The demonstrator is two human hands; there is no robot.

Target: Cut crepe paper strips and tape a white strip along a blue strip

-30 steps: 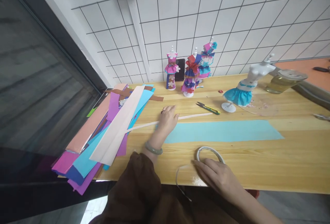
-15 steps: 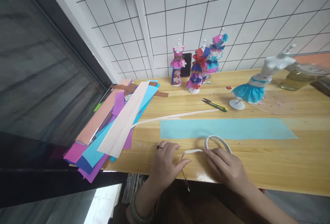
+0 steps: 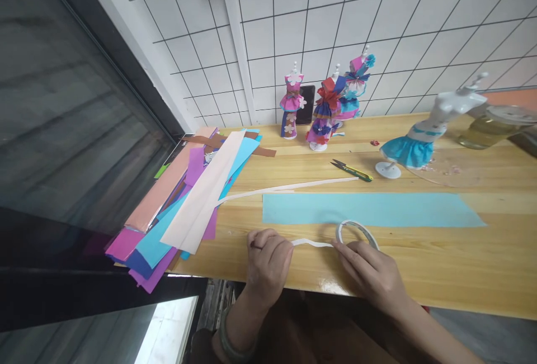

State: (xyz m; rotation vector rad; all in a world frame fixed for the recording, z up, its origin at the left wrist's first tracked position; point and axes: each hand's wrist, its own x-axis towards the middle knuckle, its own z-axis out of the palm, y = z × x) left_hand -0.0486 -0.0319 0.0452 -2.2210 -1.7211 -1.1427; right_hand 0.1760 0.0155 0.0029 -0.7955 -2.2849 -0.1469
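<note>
Near the table's front edge, my left hand (image 3: 269, 266) is closed, pinching the free end of a narrow white strip of tape (image 3: 312, 242). The strip runs in a slight wave to my right hand (image 3: 371, 272), whose fingers grip the white tape roll (image 3: 361, 228), standing tilted on its edge. Just behind both hands lies a long light-blue paper strip (image 3: 373, 209), flat on the wooden table. The roll's upper rim overlaps the front edge of this paper in view. My fingers hide the roll's lower part.
Coloured crepe sheets (image 3: 201, 196) are piled at the left. Thread snips (image 3: 351, 170) and a thin pale strip (image 3: 289, 187) lie behind the blue paper. Small dressed mannequins (image 3: 291, 104) stand by the wall; a white mannequin (image 3: 448, 109) in a blue skirt and a jar (image 3: 486, 129) stand right.
My left hand has closed from an open pose onto the tape's end. The tape, which hung down over the table edge, now spans between both hands. My right hand stays on the roll.
</note>
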